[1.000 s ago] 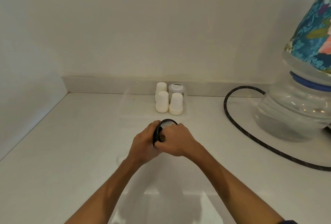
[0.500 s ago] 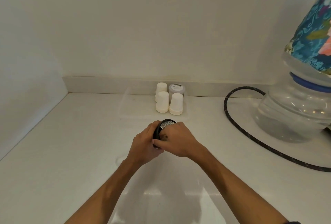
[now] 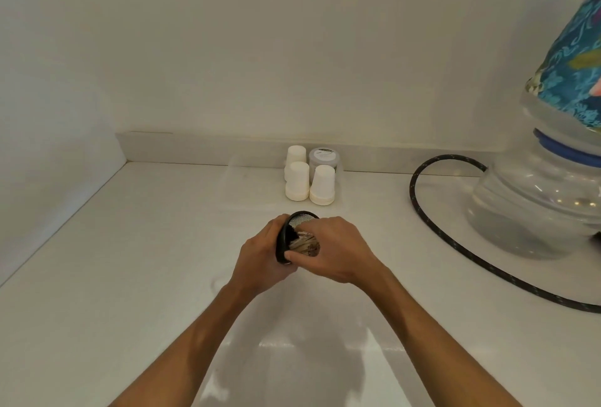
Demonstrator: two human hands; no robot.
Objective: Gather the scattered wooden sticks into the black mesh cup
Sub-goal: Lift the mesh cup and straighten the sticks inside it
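The black mesh cup point(image 3: 294, 226) is tilted on its side over the white counter, its mouth turned to the right. My left hand point(image 3: 260, 254) grips it from the left, fingers curled round its body. A bundle of wooden sticks point(image 3: 304, 244) pokes out of the mouth. My right hand point(image 3: 338, 249) is closed round the sticks at the rim, thumb under them. Most of the cup's body is hidden behind my left hand.
Three white upturned paper cups point(image 3: 309, 180) and a grey-lidded jar point(image 3: 323, 159) stand at the back wall. A black braided cable point(image 3: 422, 211) loops on the right towards a large clear water bottle point(image 3: 536, 208) with a blue patterned cover.
The stick bundle now shows at the cup's mouth under my right hand; earlier it was hidden. Both hands stay in nearly the same place.
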